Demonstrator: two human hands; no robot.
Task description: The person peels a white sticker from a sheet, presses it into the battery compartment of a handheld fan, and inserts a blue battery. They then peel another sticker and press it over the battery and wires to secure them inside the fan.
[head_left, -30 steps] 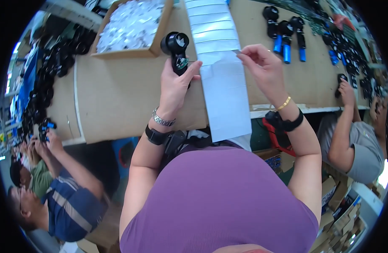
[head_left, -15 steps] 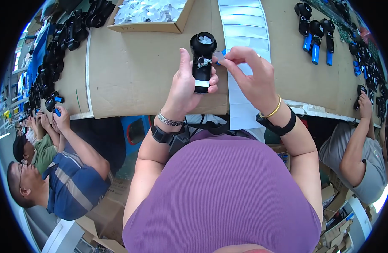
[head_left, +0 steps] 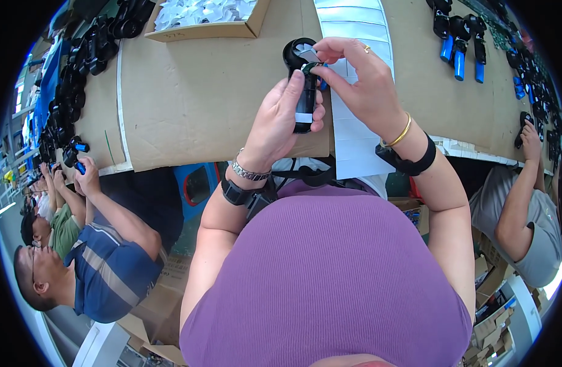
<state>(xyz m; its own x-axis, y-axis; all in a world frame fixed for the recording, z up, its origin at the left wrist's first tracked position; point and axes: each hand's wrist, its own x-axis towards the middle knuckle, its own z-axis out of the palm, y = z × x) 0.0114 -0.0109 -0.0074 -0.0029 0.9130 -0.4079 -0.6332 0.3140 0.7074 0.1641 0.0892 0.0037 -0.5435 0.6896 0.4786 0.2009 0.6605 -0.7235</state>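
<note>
My left hand [head_left: 275, 116] is closed around a black handheld fan body [head_left: 306, 101] with a round head and a white band near its lower end. The thumb presses near a small green circuit board [head_left: 309, 67] on the body. My right hand [head_left: 369, 85] bends over the same spot, thumb and index finger at a small greyish flat piece [head_left: 308, 55] by the board. A bit of blue shows beside the body, mostly hidden by fingers.
A cardboard box [head_left: 256, 26] of white pieces stands at the far left. White sheets [head_left: 354, 122] run down the table beside my right hand. Black fan bodies with blue parts [head_left: 459, 64] lie right; more black parts [head_left: 97, 46] line the left. Co-workers sit on both sides.
My right hand has brought the greyish piece leftward and up, over the fan body. The left thumb has come down onto the board area, and the body has tilted slightly.
</note>
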